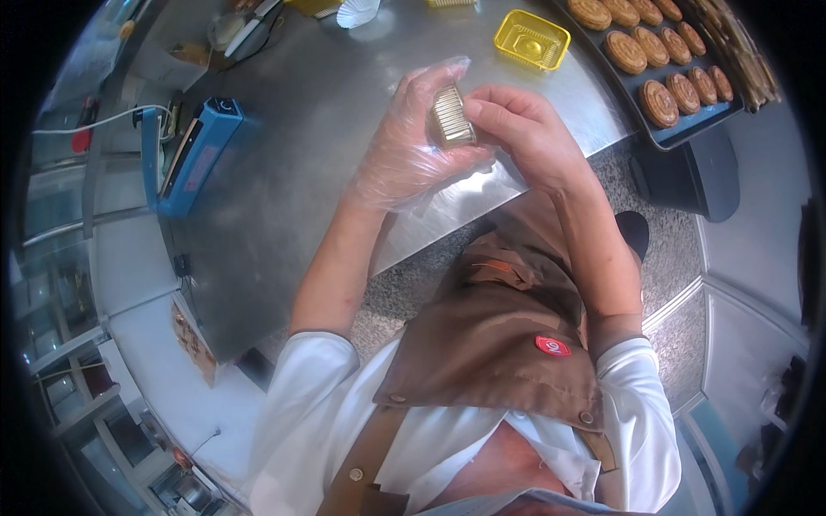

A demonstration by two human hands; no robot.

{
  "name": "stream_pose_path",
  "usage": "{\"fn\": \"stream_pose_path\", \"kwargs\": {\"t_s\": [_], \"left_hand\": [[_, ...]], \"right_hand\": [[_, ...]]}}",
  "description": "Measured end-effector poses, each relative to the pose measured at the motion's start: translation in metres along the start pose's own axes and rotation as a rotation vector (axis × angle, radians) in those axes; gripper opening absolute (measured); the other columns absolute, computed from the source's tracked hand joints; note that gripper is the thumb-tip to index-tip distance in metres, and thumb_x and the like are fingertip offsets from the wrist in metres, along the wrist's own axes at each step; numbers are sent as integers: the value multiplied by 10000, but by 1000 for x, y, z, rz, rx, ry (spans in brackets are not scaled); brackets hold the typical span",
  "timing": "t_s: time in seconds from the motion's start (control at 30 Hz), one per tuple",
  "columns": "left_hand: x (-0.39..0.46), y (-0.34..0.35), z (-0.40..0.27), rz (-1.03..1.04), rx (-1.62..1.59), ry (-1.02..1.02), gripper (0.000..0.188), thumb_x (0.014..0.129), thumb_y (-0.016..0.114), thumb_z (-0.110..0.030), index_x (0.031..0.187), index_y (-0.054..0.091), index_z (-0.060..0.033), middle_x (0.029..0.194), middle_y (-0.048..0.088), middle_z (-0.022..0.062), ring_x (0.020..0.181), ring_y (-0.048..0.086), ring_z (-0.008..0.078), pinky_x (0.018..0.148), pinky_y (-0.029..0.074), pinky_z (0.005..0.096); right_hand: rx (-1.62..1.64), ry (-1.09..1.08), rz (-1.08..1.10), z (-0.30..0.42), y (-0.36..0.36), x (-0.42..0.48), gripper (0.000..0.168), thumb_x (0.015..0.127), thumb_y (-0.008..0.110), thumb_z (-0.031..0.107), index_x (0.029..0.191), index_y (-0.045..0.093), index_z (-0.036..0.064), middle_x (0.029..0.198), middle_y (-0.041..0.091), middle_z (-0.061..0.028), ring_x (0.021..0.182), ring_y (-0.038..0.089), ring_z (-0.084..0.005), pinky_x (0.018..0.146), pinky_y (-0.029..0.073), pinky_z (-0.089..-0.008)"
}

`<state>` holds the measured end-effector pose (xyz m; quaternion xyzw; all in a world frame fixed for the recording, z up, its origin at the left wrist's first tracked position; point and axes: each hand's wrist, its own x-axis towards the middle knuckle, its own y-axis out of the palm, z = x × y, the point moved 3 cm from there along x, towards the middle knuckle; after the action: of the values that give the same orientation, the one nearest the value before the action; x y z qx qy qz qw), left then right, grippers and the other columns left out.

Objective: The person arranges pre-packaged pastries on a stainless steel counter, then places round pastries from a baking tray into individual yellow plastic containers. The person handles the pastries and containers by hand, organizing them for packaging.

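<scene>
My left hand (406,142) wears a clear plastic glove and is curled around a small gold ribbed container (453,116), which is tipped on its side above the steel table. Bare, my right hand (526,126) pinches the right edge of that container between thumb and fingers. The container's inside is turned away, so I cannot tell whether it holds anything. A yellow transparent plastic tray (532,40) lies on the table beyond my right hand. Farther off is a white pleated paper cup (357,11).
A dark baking tray (700,126) of spiral pastries (659,103) overhangs the table's right corner, above a dark grey bin (687,174). At left stands a blue impulse sealer (203,155) with a cord. A white-handled knife (244,39) lies at the back left of the steel table (277,174).
</scene>
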<state>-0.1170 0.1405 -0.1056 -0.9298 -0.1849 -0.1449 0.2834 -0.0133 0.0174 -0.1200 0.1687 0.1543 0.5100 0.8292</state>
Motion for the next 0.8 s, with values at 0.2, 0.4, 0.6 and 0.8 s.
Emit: {"fn": "stream_pose_path", "kwargs": {"t_s": [0.2, 0.4, 0.6, 0.8], "left_hand": [[0, 2, 4, 8, -58, 11, 919, 583, 923, -114, 1384, 472, -120, 1349, 519, 105, 1221, 527, 267, 1028, 455, 362], [0, 1, 3, 4, -57, 38, 948, 557, 945, -186, 1384, 486, -116, 1328, 536, 118, 1214, 537, 298, 1033, 444, 376], [1, 1, 2, 3, -65, 45, 958, 550, 951, -208, 1383, 488, -116, 1335, 538, 114, 1217, 539, 295, 1033, 445, 376], [1, 1, 1, 3, -72, 55, 966, 545, 955, -228, 1384, 487, -117, 1336, 542, 111, 1210, 544, 288, 1029, 450, 373]], "right_hand": [[108, 28, 21, -2, -4, -2, 267, 987, 599, 185, 1122, 651, -39, 966, 676, -63, 846, 627, -112, 777, 516, -245], [129, 32, 29, -2, -6, -3, 257, 988, 588, 171, 1120, 651, -40, 995, 685, -83, 865, 643, -130, 800, 526, -257], [175, 44, 55, -4, -10, -2, 241, 986, 581, 158, 1111, 655, -35, 983, 687, -88, 854, 647, -140, 800, 531, -261], [245, 58, 43, -6, -7, -3, 227, 978, 604, 169, 1087, 669, -20, 955, 688, -77, 827, 641, -129, 781, 533, -254]]}}
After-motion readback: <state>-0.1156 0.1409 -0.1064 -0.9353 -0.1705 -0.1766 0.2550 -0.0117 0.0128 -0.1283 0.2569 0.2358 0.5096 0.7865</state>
